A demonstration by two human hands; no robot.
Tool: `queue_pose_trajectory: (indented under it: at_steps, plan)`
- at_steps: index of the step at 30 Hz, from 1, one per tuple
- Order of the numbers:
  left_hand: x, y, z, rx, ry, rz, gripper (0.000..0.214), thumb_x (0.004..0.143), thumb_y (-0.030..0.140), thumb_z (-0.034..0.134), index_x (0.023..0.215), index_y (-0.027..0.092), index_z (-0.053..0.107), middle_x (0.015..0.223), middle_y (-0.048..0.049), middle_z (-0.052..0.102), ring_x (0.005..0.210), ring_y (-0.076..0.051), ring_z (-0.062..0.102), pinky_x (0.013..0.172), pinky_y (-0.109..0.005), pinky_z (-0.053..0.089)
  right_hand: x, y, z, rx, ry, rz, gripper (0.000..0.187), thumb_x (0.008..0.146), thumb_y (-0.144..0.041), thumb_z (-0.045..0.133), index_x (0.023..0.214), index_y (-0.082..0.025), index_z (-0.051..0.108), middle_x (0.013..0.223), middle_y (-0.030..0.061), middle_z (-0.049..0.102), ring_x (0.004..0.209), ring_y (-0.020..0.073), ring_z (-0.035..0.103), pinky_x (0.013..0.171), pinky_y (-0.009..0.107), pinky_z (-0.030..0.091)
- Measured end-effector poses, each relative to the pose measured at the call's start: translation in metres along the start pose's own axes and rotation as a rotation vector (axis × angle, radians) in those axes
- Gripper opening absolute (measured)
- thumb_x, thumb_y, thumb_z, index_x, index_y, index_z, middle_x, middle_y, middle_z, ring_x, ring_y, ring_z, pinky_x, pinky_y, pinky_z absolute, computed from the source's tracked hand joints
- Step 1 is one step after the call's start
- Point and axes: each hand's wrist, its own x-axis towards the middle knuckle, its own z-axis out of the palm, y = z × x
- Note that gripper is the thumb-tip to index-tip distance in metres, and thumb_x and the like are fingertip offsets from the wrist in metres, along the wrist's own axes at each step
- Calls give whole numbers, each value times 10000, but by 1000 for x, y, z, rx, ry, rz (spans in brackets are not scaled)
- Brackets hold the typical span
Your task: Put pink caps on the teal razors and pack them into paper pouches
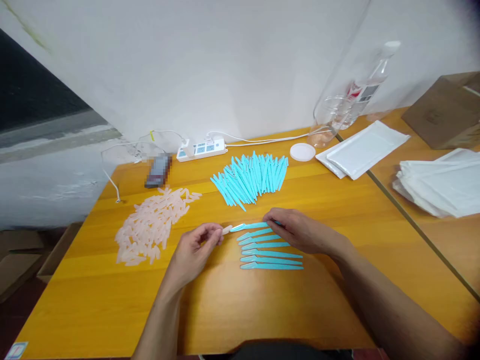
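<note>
My right hand [287, 229] is closed on the handle of a blue eyebrow razor [255, 226], its blade end pointing left. My left hand [200, 245] pinches a small pale pink blade cap [227, 229] right at the razor's tip; whether the cap is over the blade edge I cannot tell. Just below lie several blue razors [270, 260] in a row, blade ends to the left, some partly hidden by my right hand. A heap of blue razors [255, 177] sits farther back. To the left spreads a pile of pale pink caps [150, 225].
Along the wall are a power strip [201, 149] with white cables and a blurred phone [158, 170]. At right are a round lid [302, 151], a clear jar [330, 117], a bottle [369, 85], white packets [365, 150], white bags [442, 185] and a cardboard box [446, 110].
</note>
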Motion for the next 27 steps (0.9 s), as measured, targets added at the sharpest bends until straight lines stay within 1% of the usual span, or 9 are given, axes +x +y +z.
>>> queue_pose_trajectory:
  at_steps: [4, 9, 13, 16, 18, 20, 22, 24, 27]
  plan:
    - [-4, -3, -2, 16, 17, -13, 250, 958, 397, 576, 905, 166, 656, 815, -19, 656, 767, -135, 607, 741, -228, 481, 0, -1, 2, 2, -2, -12, 262, 1043, -271, 364, 949, -180, 591, 920, 68, 654, 822, 181, 578, 759, 302, 430]
    - [-1, 4, 18, 77, -2, 68, 234, 978, 373, 563, 975, 177, 690, 835, -21, 685, 767, -134, 626, 726, -228, 490, 0, -6, 6, 1, -23, -14, 260, 1035, -257, 378, 973, -173, 616, 933, 73, 671, 838, 181, 595, 769, 301, 433]
    - [-16, 9, 30, 276, -74, 263, 275, 955, 285, 624, 1219, 248, 690, 1010, -39, 729, 898, -147, 669, 825, -248, 509, -9, -12, -2, 44, -98, 2, 250, 1020, -278, 430, 955, -191, 655, 877, 36, 688, 763, 151, 585, 699, 266, 416]
    - [-37, 5, 39, 390, -88, 439, 280, 949, 216, 627, 1213, 272, 701, 1179, -67, 704, 1077, -180, 650, 929, -298, 504, -17, -8, -13, 108, -189, 78, 249, 996, -359, 489, 935, -213, 681, 741, -4, 663, 624, 123, 528, 583, 238, 375]
    - [-48, 0, 48, 481, -75, 508, 279, 932, 203, 650, 1192, 285, 711, 1303, -81, 653, 1204, -223, 592, 998, -370, 476, -20, 1, -20, 106, -153, 152, 267, 982, -407, 504, 942, -218, 688, 702, -12, 650, 592, 122, 511, 556, 236, 362]
    - [-56, -5, 57, 560, -69, 537, 270, 919, 202, 667, 1167, 296, 717, 1383, -83, 605, 1270, -258, 543, 1022, -431, 448, -21, 12, -24, 48, -50, 222, 278, 968, -424, 511, 920, -217, 690, 697, -8, 649, 595, 127, 516, 558, 242, 358]
    - [-59, -7, 62, 592, -18, 540, 299, 905, 218, 689, 1195, 288, 700, 1413, -99, 580, 1280, -277, 532, 1019, -463, 439, -20, 23, -26, -33, 44, 293, 286, 953, -429, 515, 880, -215, 689, 681, -5, 645, 585, 131, 512, 554, 252, 345]
    - [-60, -7, 57, 578, 104, 526, 381, 884, 226, 717, 1259, 271, 661, 1394, -120, 586, 1264, -283, 543, 1019, -475, 438, -18, 34, -26, -97, 122, 370, 296, 935, -443, 522, 849, -212, 685, 670, -2, 644, 578, 136, 513, 552, 259, 338]
    - [-58, -5, 31, 515, 344, 477, 379, 882, 179, 709, 1248, 261, 658, 1226, -92, 664, 1150, -242, 609, 981, -430, 472, -15, 46, -24, -148, 235, 491, 306, 911, -459, 535, 822, -204, 679, 689, 10, 666, 604, 150, 549, 575, 267, 358]
